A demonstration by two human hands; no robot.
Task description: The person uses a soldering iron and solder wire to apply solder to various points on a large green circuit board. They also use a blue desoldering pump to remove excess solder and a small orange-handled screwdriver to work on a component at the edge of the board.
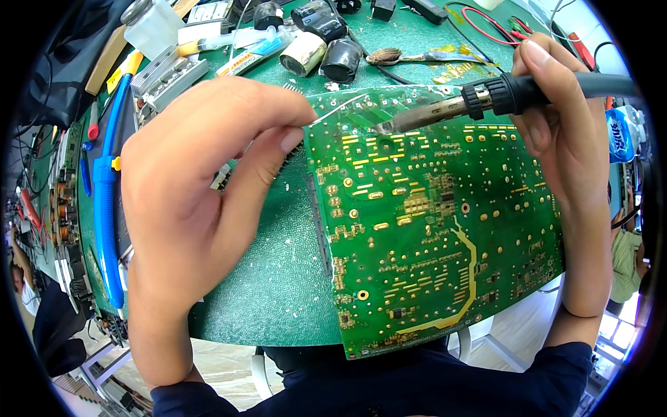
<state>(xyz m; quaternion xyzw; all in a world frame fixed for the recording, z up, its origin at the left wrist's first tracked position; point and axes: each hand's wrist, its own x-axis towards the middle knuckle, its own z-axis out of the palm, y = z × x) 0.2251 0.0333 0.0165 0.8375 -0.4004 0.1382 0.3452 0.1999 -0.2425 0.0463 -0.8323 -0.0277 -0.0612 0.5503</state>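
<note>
A green circuit board [417, 264] lies tilted in front of me, its solder side up, with rows of pads and a wide bare trace. My right hand [566, 132] grips a soldering iron [511, 94] by its dark handle; the broad metal tip is over the upper left part of the board, at or very near its surface. At the board's upper left corner, my left hand [194, 167] is closed in a pinch. From its fingertips a thin silvery solder wire [340, 109] runs over the board toward the iron's tip.
Behind the board lie black cylindrical capacitors [342, 61], a brush [410, 57] and a syringe [222, 43]. To the left are a blue solder sucker [105, 222] and metal heat sinks [167, 80]. A blue-and-white packet [623, 135] stands at right. The green mat [257, 299] ends near me.
</note>
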